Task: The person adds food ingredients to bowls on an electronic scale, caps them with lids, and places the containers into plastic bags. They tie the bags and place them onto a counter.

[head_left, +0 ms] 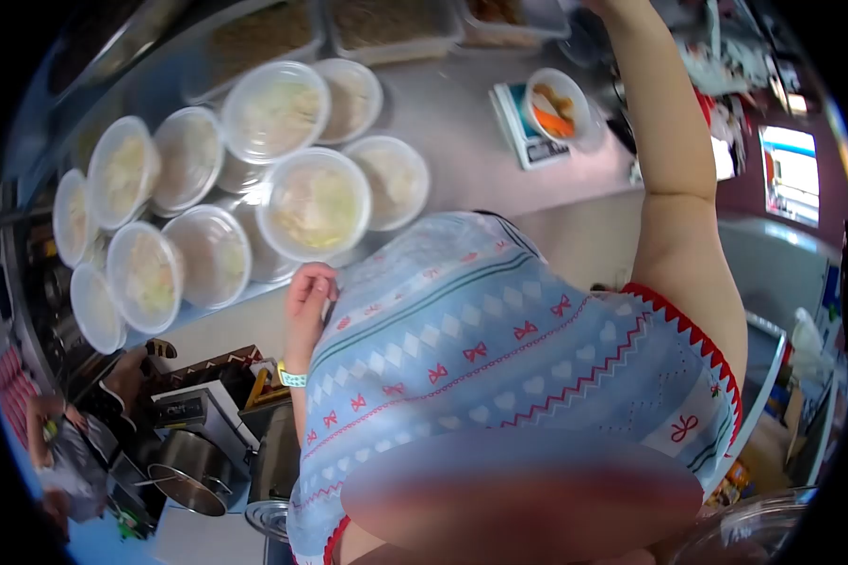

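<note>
My left hand [309,299] hangs by the table's edge beside my blue patterned clothing, just below the nearest lidded tub [314,205]. Its fingers are loosely bent, and no object shows in them. Up at the top edge, my right hand [614,6] is mostly cut off by the frame, close to a clear plastic container [523,21]. Its fingers are hidden. Below that arm's reach, a round tub with orange and brown food [553,111] sits on a small digital scale [511,118].
Several round lidded tubs of pale food [146,273] cover the table's left part, some stacked. Rectangular food containers [391,28] line the back. At lower left are a steel pot [190,471] and another person [71,452]. A metal shelf unit [768,377] stands at right.
</note>
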Motion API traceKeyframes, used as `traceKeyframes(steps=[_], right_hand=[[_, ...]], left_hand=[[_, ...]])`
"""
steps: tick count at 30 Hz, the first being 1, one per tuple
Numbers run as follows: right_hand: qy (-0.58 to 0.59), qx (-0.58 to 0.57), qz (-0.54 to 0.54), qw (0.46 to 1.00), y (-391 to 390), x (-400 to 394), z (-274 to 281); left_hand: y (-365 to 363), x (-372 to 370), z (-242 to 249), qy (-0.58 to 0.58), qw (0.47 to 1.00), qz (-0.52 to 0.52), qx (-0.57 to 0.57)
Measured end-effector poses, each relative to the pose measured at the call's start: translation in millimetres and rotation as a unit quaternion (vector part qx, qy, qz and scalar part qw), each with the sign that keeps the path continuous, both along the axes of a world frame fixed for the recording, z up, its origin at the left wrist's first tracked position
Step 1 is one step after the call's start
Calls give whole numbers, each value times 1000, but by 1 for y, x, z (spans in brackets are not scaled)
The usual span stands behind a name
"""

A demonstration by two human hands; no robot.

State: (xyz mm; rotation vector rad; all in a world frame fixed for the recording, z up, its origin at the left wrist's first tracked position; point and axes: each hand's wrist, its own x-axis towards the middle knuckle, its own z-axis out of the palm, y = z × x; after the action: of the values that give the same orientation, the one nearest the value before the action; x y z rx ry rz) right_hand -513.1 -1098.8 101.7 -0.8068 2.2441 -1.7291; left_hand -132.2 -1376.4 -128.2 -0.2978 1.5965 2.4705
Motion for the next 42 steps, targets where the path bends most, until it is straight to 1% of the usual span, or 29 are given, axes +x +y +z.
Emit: traceKeyframes(steps=[1,3,4,5,7,8,9,10,11,12,14,16,17,18,19,21,22,24,25,27,28,29,35,37,38,40,41,42], right_hand=[[36,9,-28,999,15,9,-27],[-98,89,-106,986,96,31,-48],[-108,95,-78,987,115,45,-55],[-98,67,-163,979,144,48,-87],[-130,138,-147,971,205,48,-136],[-122,132,-138,974,159,75,-170],[-124,105,-131,978,171,79,-202],[-69,205,-122,969,186,80,-224],[-15,301,-113,947,191,85,-233],[-16,296,-109,949,197,88,-241],[100,307,-74,943,189,105,-247],[101,289,-53,950,201,112,-239],[99,278,-36,955,218,101,-228],[60,297,-67,951,225,104,-222],[58,295,-57,952,237,104,-224],[79,315,-79,942,261,94,-226],[77,313,-73,944,270,88,-224],[48,225,-143,962,282,90,-224],[41,226,-137,964,286,92,-224],[165,218,-187,944,290,95,-226],[120,207,-193,952,291,97,-227],[114,207,-190,953,296,102,-232],[99,228,-186,951,296,98,-244],[110,275,-176,939,285,94,-243],[111,273,-176,939,279,92,-244],[128,296,-140,936,265,86,-247],[129,295,-141,936,261,82,-253],[120,296,-117,940,257,76,-262]], left_hand=[[-8,2,-12,-2,1000,-9,-4],[27,-12,-11,-21,1000,-20,-5],[40,-17,-10,-17,999,-34,-7],[59,-22,-10,-15,999,-47,-9],[99,-33,-9,-28,998,-49,-18],[59,-12,-23,-19,998,-54,-12],[70,-12,-24,-9,998,-60,-14],[88,-11,-24,-5,998,-60,-9],[101,-10,-23,-7,998,-57,-14],[118,-7,-20,0,998,-62,-12],[145,0,-17,12,997,-78,-21],[179,1,-16,9,998,-64,-28],[205,-12,-9,6,998,-56,-28],[213,-7,-10,7,999,-43,-29],[220,-2,-11,1,999,-33,-30],[229,-2,-13,3,1000,-9,-20],[235,-6,-10,5,1000,1,-16],[240,-4,-11,-11,999,12,-33],[244,-4,-11,-22,998,18,-48],[247,-4,-8,-14,998,34,-60],[250,-5,-7,-16,997,51,-55],[252,-5,-5,-18,996,66,-51],[258,-8,1,-14,996,64,-66],[261,-8,1,-17,995,60,-72],[261,-9,1,-13,996,55,-71],[261,-9,0,-10,996,50,-70],[261,-9,-1,-8,997,48,-67],[261,-9,-1,-5,997,47,-65]])
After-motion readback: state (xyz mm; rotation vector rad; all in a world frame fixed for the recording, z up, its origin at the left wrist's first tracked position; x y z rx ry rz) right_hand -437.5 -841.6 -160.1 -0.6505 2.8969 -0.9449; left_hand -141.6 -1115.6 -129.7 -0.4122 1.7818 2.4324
